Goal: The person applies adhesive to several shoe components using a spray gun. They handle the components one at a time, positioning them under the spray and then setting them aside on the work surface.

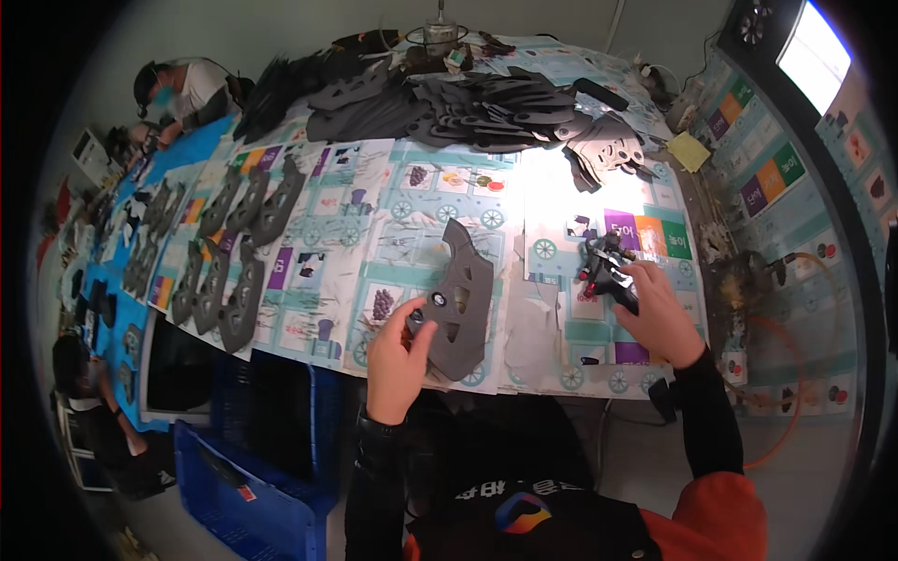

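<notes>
Fingers of the left hand (pixel 398 360) pinched the lower edge of a dark grey cut-out panel (pixel 461 299), its long axis running away across the surface (pixel 374 196). The right hand (pixel 659 318), well apart, gripped a black spray gun (pixel 608 271).

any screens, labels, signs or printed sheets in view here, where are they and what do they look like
Bright screen: upper right, tilted rectangle, glowing white.
Picture charts: on the right-hand wall, pale blue with small coloured squares.
Illustrated paper sheets: covering the table, pale blue-green with cartoon pictures and purple, orange and green blocks.
Yellow note pad: far right of the table, square.
Small label: on the blue crate, lower left, red and white.
</notes>
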The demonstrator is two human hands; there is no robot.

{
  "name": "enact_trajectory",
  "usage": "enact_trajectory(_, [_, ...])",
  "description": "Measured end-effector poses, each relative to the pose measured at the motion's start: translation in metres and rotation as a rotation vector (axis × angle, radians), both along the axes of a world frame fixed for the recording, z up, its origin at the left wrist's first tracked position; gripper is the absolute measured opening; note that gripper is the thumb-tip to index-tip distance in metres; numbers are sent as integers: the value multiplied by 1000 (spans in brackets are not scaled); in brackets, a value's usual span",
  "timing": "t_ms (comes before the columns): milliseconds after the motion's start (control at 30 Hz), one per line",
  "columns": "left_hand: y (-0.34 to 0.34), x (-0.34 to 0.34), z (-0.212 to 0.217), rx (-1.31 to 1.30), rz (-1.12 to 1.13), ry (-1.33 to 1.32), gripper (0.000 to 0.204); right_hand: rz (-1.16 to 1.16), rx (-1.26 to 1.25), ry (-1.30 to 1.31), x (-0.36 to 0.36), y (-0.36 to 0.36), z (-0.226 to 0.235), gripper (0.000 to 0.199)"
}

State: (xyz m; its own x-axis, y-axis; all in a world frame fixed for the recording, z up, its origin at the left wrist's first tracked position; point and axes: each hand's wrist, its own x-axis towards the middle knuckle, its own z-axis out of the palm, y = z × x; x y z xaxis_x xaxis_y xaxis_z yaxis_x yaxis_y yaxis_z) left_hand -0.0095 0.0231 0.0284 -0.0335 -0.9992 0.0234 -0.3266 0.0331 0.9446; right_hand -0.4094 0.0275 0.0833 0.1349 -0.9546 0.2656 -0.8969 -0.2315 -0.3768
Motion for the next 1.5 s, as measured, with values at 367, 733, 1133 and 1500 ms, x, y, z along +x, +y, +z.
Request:
enact_trajectory(367, [-1,-4,-2,-119,169,86,29,-6,326,284,2,-46,0,60])
enact_trajectory(733, [-16,-1,-25,-420,243,-304,21,157,1004,-491,97,-61,84,63])
enact_trajectory(1133, [-17,2,-30,-416,218,-381,28,182,1230,-275,168,-57,86,26])
enact_trajectory(1500, [-18,3,-31,-406,200,-351,31,416,1027,-296,159,-51,64,27])
